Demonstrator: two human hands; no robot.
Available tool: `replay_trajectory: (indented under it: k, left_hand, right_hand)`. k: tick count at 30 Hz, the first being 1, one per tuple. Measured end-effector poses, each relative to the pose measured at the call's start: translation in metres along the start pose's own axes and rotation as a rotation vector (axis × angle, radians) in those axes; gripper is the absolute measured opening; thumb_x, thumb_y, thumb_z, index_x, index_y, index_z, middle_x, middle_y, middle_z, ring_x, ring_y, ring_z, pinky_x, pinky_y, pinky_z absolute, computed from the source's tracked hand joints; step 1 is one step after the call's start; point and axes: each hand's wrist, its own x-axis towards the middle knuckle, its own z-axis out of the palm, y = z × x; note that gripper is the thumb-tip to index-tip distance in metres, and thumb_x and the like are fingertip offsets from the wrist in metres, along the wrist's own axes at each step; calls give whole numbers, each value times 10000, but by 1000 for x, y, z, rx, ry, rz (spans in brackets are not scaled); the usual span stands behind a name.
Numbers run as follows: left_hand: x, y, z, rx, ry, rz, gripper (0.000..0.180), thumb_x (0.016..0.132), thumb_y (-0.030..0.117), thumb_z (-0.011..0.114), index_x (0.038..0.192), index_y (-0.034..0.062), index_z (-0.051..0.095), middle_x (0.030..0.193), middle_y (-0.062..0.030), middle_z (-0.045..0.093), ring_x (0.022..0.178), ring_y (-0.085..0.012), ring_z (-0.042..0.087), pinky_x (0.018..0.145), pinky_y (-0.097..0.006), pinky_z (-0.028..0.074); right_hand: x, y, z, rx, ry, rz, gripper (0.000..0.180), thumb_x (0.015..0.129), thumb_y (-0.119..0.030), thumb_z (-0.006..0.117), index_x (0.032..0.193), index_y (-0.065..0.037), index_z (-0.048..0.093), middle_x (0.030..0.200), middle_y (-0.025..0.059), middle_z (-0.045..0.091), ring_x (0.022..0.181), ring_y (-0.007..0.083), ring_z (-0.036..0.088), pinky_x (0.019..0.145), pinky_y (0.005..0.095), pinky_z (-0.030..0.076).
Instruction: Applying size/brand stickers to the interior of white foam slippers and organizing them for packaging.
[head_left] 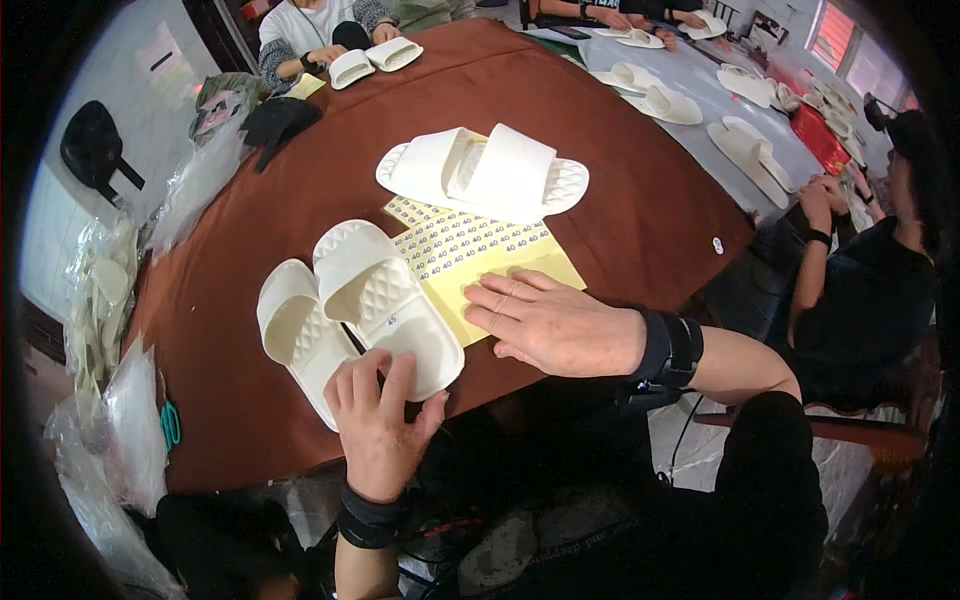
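Note:
A pair of white slippers with quilted insoles lies close in front of me, one left slipper and one right slipper. My left hand rests over their heels, fingers bent and apart, with the thumb by the right slipper's edge. A small printed label is on that insole. Beside the pair, a yellow sticker sheet lies on the cloth, printed rows on its far part and bare backing nearer me. My right hand lies flat on the bare part, fingers stretched out. Another white slipper pair overlaps the sheet's far edge.
A brown cloth covers the table. Clear plastic bags and green-handled scissors are along its left edge. Across the table, a person handles white slippers. More people and slippers are around a grey table at right.

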Motion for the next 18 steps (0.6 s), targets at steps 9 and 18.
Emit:
replay_trajectory:
  k: [9,18]
  left_hand:
    - [-2,-2,4,-16,46,-9,524,660,215,829,1130,92,630,1115,-101,578,1072,-342,535,965,-474,385]
    - [-5,-2,11,-3,91,-23,525,667,208,815,1145,86,637,1145,-113,582,1075,-341,542,972,-466,386]
  right_hand:
    - [-7,7,1,9,38,-14,335,906,-206,656,1167,-7,588,1288,173,576,1259,337,515,1042,434,394]
    - [-4,46,-18,326,285,290,183,903,-86,608,1062,0,634,977,174,677,897,366,657,805,442,530]
